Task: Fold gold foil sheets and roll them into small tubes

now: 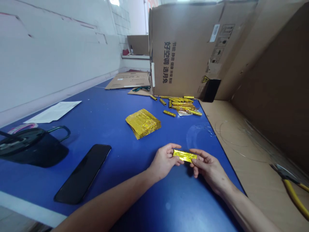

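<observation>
Between my two hands, just above the blue table (135, 161), is a flat, shiny strip of gold foil (185, 156), folded or rolled lengthwise. My left hand (164, 161) pinches its left end with thumb and fingers. At the opposite end, the thumb and fingers of my right hand (207, 166) grip it too. Beyond my left hand lies a stack of square gold foil sheets (143, 123). Farther back, several rolled gold foil tubes (178, 104) are heaped, with a few loose ones around them.
A black phone (83, 174) and a dark mug (36, 145) are at the left, near a white paper (54, 111). A large cardboard box (188, 48) stands behind the heap. Yellow-handled pliers (292, 190) and thin wire lie on cardboard at the right.
</observation>
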Demonstrator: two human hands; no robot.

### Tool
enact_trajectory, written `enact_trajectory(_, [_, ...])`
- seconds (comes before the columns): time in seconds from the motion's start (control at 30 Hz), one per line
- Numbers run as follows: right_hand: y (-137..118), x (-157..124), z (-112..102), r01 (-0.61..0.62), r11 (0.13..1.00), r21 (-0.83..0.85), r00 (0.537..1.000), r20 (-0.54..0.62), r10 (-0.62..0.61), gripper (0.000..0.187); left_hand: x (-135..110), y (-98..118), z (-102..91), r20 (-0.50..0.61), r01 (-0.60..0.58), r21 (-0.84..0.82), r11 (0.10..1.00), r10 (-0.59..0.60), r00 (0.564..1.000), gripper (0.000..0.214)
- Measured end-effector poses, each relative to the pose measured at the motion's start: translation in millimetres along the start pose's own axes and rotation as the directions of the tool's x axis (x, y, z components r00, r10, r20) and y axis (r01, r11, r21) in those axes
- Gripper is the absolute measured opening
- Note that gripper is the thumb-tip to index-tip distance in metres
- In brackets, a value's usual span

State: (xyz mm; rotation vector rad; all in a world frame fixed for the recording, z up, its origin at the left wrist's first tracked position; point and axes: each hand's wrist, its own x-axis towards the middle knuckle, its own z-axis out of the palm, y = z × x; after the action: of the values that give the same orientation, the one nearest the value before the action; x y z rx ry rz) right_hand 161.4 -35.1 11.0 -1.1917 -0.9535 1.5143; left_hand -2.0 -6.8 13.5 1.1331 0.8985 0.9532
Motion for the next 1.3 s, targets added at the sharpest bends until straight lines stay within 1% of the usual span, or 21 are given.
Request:
enact_trajectory(0.13, [2, 0, 1, 0.087, 0.986, -0.144, 0.996, -0.013, -0.089, 0.046, 2, -1, -1.3, -0.023, 0.063, 0.013, 0.998, -0.063, 0.998, 0.028])
enact_trajectory(0.2, [3, -2, 0, 0.152, 0.935, -0.319, 0.984, -0.041, -0.174, 0.036, 4, -1, -4.3, -0.022, 0.09, 0.027, 0.996, -0.089, 0.996, 0.026])
enact_trajectory(0.23, [3, -4, 0, 0.205, 0.873, -0.442, 0.966, -0.055, -0.255, 0.031, 5, -1, -6.2, -0.018, 0.105, 0.038, 0.994, -0.104, 0.994, 0.026])
enact_trajectory(0.27, [3, -6, 0, 0.272, 0.775, -0.57, 0.932, -0.045, -0.359, 0.026, 6, 0, -8.4, -0.015, 0.12, 0.051, 0.991, -0.119, 0.993, 0.025])
enact_trajectory(0.3, [2, -9, 0, 0.341, 0.647, -0.682, 0.885, 0.0, -0.466, 0.023, 8, 0, -10.5, -0.012, 0.133, 0.066, 0.989, -0.133, 0.991, 0.025])
enact_trajectory(0.33, [2, -12, 1, 0.41, 0.501, -0.762, 0.83, 0.084, -0.551, 0.021, 9, 0, -12.4, -0.011, 0.145, 0.083, 0.986, -0.144, 0.989, 0.025])
enact_trajectory(0.37, [2, -14, 2, 0.473, 0.361, -0.804, 0.783, 0.195, -0.591, 0.023, 10, 1, -14.0, -0.009, 0.155, 0.101, 0.983, -0.155, 0.988, 0.026])
enact_trajectory(0.43, [3, -18, 7, 0.555, 0.156, -0.817, 0.743, 0.403, -0.535, 0.031, 12, 0, -15.8, -0.004, 0.172, 0.139, 0.975, -0.173, 0.985, 0.027])
enact_trajectory(0.5, [6, -21, 12, 0.568, 0.033, -0.822, 0.759, 0.508, -0.407, 0.039, 13, -1, -15.9, 0.002, 0.184, 0.183, 0.966, -0.187, 0.982, 0.027])
enact_trajectory(0.57, [11, -20, 16, 0.543, -0.04, -0.839, 0.796, 0.529, -0.293, 0.048, 14, -3, -15.6, 0.005, 0.186, 0.235, 0.954, -0.192, 0.981, 0.027])
enact_trajectory(0.63, [15, -20, 18, 0.525, -0.083, -0.847, 0.818, 0.529, -0.225, 0.055, 15, -6, -16.4, 0.003, 0.176, 0.295, 0.939, -0.185, 0.983, 0.027])
enact_trajectory(0.77, [20, -19, 17, 0.531, -0.112, -0.84, 0.819, 0.542, -0.188, 0.06, 16, -7, -23.9, -0.023, 0.119, 0.465, 0.877, -0.123, 0.992, 0.029])
enact_trajectory(0.87, [20, -20, 16, 0.526, -0.115, -0.843, 0.821, 0.538, -0.192, 0.06, 11, 0, -28.1, -0.069, 0.04, 0.6, 0.799, 0.002, 0.998, 0.03])
enact_trajectory(0.93, [18, -20, 17, 0.523, -0.111, -0.845, 0.824, 0.534, -0.188, 0.06, 4, 6, -25.9, -0.052, -0.032, 0.681, 0.732, 0.092, 0.994, 0.03])
enact_trajectory(0.97, [18, -20, 17, 0.524, -0.107, -0.845, 0.826, 0.534, -0.178, 0.06, -1, 8, -23.3, 0.016, -0.097, 0.731, 0.676, 0.125, 0.992, 0.029])
enact_trajectory(1.0, [17, -20, 17, 0.524, -0.103, -0.845, 0.829, 0.534, -0.165, 0.06, -6, 9, -20.1, 0.162, -0.215, 0.804, 0.554, 0.144, 0.976, 0.03])
enact_trajectory(1.03, [16, -19, 16, 0.524, -0.1, -0.846, 0.833, 0.533, -0.149, 0.06, -10, 9, -16.8, 0.307, -0.333, 0.838, 0.432, 0.129, 0.943, 0.034])
enact_trajectory(1.07, [15, -18, 15, 0.524, -0.096, -0.846, 0.836, 0.532, -0.133, 0.062, -15, 8, -13.8, 0.407, -0.41, 0.849, 0.334, 0.082, 0.91, 0.04])
enact_trajectory(1.1, [14, -17, 14, 0.524, -0.09, -0.847, 0.838, 0.532, -0.12, 0.064, -18, 7, -11.4, 0.45, -0.44, 0.858, 0.264, 0.025, 0.893, 0.049])
enact_trajectory(1.17, [11, -16, 10, 0.532, -0.069, -0.844, 0.838, 0.536, -0.103, 0.069, -23, 4, -8.9, 0.463, -0.444, 0.875, 0.196, -0.065, 0.884, 0.064])
enact_trajectory(1.3, [4, -17, 5, 0.537, -0.047, -0.842, 0.841, 0.539, -0.051, 0.079, -25, 1, -10.4, 0.446, -0.428, 0.891, 0.154, -0.112, 0.888, 0.074])
